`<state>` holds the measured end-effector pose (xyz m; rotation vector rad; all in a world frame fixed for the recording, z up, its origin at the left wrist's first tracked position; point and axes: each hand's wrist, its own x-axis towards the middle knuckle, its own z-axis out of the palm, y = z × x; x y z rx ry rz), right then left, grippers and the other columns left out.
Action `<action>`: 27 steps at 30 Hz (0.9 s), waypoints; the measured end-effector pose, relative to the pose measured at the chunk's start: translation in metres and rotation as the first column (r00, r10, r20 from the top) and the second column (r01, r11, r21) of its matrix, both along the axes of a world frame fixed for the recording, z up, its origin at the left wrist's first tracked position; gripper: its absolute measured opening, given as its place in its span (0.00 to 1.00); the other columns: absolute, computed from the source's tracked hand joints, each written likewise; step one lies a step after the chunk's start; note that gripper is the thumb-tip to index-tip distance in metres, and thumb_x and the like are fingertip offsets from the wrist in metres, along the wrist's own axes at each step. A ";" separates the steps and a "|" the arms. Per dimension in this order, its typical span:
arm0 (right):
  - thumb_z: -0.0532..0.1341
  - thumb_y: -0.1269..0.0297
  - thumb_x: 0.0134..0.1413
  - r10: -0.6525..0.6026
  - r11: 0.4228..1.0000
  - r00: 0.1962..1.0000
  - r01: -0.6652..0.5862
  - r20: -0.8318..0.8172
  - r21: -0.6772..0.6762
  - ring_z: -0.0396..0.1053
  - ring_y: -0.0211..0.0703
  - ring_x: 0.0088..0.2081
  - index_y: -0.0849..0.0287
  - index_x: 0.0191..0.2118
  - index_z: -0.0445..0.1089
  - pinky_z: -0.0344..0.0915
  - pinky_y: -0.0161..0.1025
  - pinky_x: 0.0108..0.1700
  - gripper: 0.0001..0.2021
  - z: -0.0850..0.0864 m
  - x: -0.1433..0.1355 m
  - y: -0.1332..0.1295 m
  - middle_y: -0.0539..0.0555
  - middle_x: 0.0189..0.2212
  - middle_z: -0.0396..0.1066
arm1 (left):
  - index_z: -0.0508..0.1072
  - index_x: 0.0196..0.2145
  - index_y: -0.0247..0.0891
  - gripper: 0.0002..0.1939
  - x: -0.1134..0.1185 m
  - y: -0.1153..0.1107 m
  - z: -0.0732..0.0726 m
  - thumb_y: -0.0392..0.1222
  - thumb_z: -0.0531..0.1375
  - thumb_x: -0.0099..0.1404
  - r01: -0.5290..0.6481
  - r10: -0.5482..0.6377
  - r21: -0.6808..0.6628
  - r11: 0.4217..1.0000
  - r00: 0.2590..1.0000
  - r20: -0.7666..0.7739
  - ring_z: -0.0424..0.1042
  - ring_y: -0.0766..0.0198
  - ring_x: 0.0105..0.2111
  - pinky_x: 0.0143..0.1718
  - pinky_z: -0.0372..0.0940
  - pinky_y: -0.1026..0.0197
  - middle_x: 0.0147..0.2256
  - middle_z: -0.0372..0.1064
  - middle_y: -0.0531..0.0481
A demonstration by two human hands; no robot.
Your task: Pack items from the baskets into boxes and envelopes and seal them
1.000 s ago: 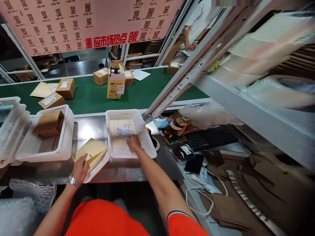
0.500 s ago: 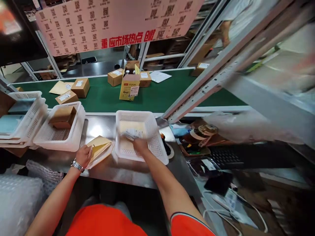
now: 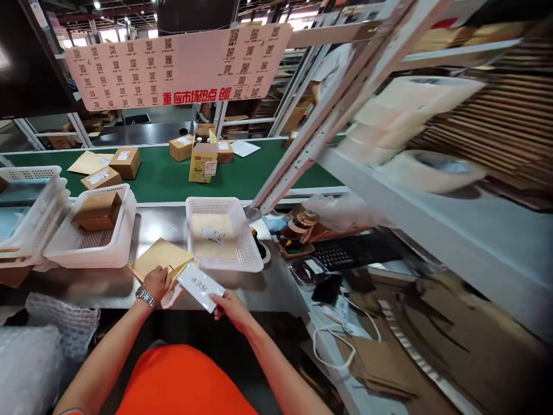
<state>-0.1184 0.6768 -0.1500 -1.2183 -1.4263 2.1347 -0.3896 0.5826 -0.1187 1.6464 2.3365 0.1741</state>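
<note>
My left hand [image 3: 156, 282], with a watch on its wrist, grips the open edge of a yellow padded envelope [image 3: 159, 258] lying on the steel counter. My right hand [image 3: 231, 304] holds a small flat white packet [image 3: 200, 286] by its near end, with the far end at the envelope's mouth. Just beyond stands a white plastic basket [image 3: 250, 253] with a flat yellowish item bearing a small label [image 3: 212, 234] inside.
A second white basket [image 3: 125, 230] holds a brown carton [image 3: 97, 210]; more baskets are stacked at the far left. The green conveyor [image 3: 164, 178] carries several cartons and a yellow box [image 3: 203, 163]. Bubble wrap [image 3: 60, 328] lies at lower left. A keyboard [image 3: 345, 253], tape and cables sit right.
My right hand has come out of the white basket toward me with a white packet and brought it to the envelope's mouth. My left hand has stayed on the envelope.
</note>
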 end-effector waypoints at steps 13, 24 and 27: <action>0.64 0.64 0.50 -0.022 0.999 0.985 0.029 0.170 -0.036 0.67 0.37 0.17 0.61 0.32 0.75 0.67 0.31 0.17 0.06 0.003 -0.040 -0.053 0.49 0.17 0.71 | 0.80 0.51 0.37 0.19 -0.002 -0.016 -0.018 0.42 0.49 0.80 0.078 -0.079 -0.053 0.996 0.996 -0.033 0.80 0.55 0.44 0.42 0.68 0.58 0.46 0.78 0.39; 0.64 0.65 0.53 -0.064 0.990 0.988 0.081 0.138 -0.119 0.64 0.34 0.17 0.61 0.33 0.75 0.62 0.30 0.16 0.05 -0.015 -0.063 -0.057 0.48 0.19 0.72 | 0.80 0.51 0.38 0.18 -0.002 -0.023 -0.035 0.42 0.51 0.80 0.128 -0.126 -0.065 0.990 0.991 0.036 0.80 0.56 0.44 0.42 0.68 0.59 0.46 0.78 0.40; 0.66 0.66 0.56 -0.118 0.984 0.983 0.135 0.137 -0.118 0.69 0.35 0.20 0.60 0.34 0.74 0.68 0.30 0.21 0.04 -0.036 -0.096 -0.053 0.50 0.22 0.75 | 0.80 0.52 0.37 0.18 -0.001 -0.022 -0.042 0.44 0.52 0.79 0.165 -0.161 -0.113 0.980 0.986 0.043 0.81 0.55 0.45 0.43 0.68 0.59 0.47 0.78 0.39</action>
